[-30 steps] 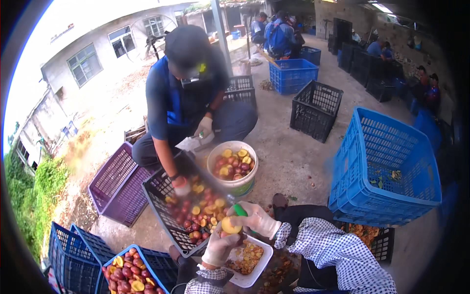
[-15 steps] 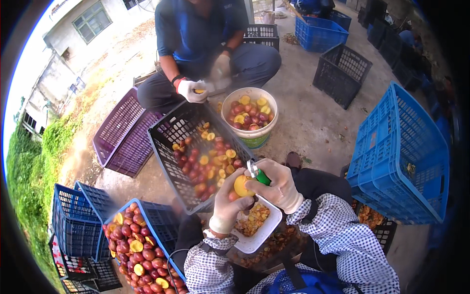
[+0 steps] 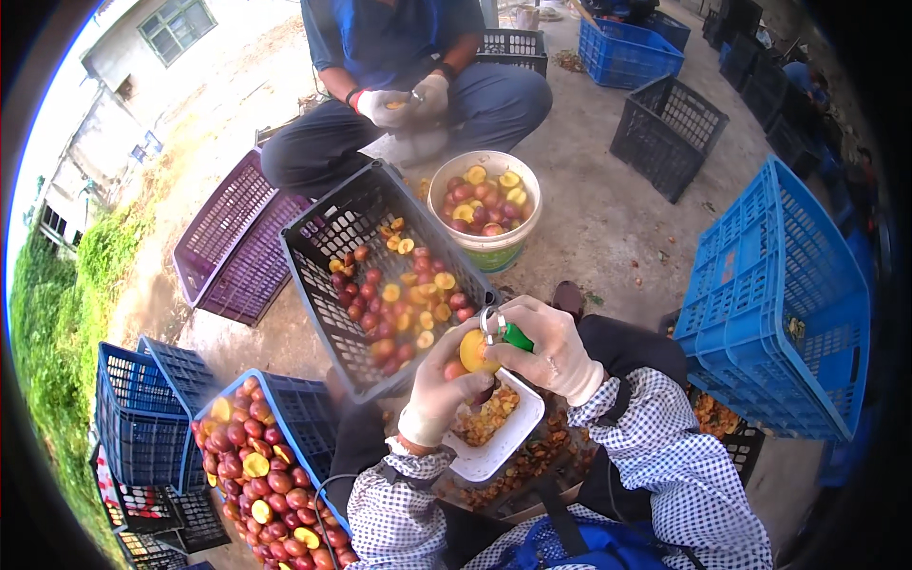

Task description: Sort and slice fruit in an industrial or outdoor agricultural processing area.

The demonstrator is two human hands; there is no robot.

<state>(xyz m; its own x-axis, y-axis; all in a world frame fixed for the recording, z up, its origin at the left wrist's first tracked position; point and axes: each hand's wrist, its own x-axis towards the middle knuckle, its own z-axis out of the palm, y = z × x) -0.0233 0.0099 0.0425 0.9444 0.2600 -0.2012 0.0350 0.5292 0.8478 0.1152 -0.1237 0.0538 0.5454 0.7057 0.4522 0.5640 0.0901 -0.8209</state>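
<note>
1. Here's the cut fruit (image 3: 479, 351), yellow flesh showing, tucked in the left grip (image 3: 443, 388).
2. And the green-handled tool (image 3: 517, 336), in the right grip (image 3: 553, 353), metal loop (image 3: 486, 321) just beside the fruit.

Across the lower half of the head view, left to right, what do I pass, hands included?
Blue stack → blue fruit crate → left hand → right hand → big blue crate.
</note>
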